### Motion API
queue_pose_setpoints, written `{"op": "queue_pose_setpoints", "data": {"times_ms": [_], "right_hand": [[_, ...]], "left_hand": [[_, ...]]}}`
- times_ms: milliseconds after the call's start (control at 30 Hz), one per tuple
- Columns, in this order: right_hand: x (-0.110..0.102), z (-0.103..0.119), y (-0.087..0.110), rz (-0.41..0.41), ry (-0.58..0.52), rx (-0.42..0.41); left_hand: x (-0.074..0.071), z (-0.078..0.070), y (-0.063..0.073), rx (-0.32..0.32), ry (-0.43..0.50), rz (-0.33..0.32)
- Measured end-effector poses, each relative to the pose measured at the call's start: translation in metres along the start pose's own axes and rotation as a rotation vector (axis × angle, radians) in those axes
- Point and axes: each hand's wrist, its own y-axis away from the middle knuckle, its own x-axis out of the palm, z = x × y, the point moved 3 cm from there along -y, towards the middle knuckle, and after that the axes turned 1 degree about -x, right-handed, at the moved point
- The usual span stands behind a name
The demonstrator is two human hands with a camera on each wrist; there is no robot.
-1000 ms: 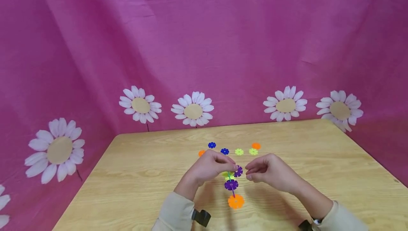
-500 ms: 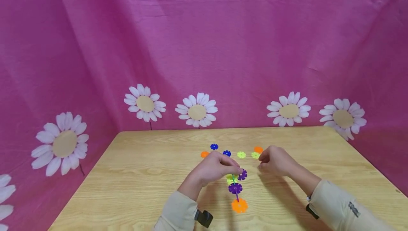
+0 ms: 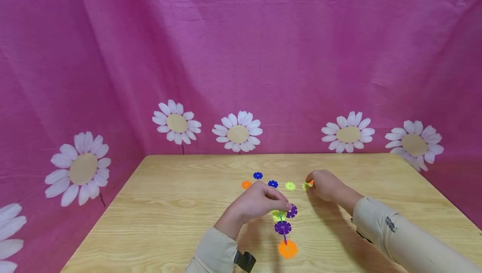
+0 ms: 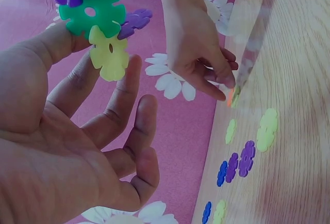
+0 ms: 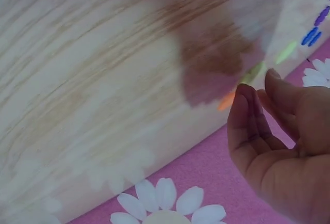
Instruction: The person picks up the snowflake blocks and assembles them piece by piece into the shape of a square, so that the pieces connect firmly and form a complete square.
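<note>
My left hand (image 3: 256,204) pinches a chain of slotted, flower-shaped plastic discs in the air. In the left wrist view a green disc (image 4: 99,8) joins a yellow disc (image 4: 110,58) and purple ones near the thumb and forefinger. Lower on the chain, a purple disc (image 3: 283,227) and an orange disc (image 3: 288,249) hang in the head view. At the back right of the table, my right hand (image 3: 327,184) reaches down to a loose yellow-green disc (image 5: 252,73). Its thumb and fingers stand apart around that disc. An orange disc (image 5: 225,101) lies just beyond, partly hidden in the head view.
Along the back of the wooden table (image 3: 169,210) lie two blue discs (image 3: 257,175), a yellow-green disc (image 3: 290,186) and an orange disc (image 3: 246,185). Loose purple discs (image 4: 247,158) show in the left wrist view. Behind hangs a pink cloth (image 3: 286,55) printed with daisies.
My right hand has left the chain's side and moved away to the back right, down to the yellow-green and orange discs. The left hand keeps its hold on the chain. The head view has shifted slightly.
</note>
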Motion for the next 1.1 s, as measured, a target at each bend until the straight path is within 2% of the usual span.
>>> {"op": "queue_pose_setpoints", "data": {"times_ms": [233,500,600,767,933,1100], "right_hand": [[0.008,-0.009,-0.006,0.035,0.009,0.054],[0.007,-0.009,-0.011,0.027,-0.015,0.120],[0.006,-0.005,-0.011,-0.004,-0.012,0.157],[0.010,0.000,-0.008,-0.077,-0.018,0.174],[0.013,0.001,-0.003,-0.135,-0.065,0.179],[0.007,0.004,0.001,-0.185,-0.127,0.176]], "left_hand": [[0.003,-0.001,-0.001,0.020,-0.021,0.015],[0.002,0.001,-0.003,0.006,-0.030,0.021],[0.002,0.001,-0.003,0.006,-0.041,0.016],[0.001,0.002,-0.001,-0.006,-0.047,0.009],[0.002,0.002,0.000,-0.007,-0.039,0.008],[-0.001,0.000,0.001,-0.001,-0.047,0.007]]}}
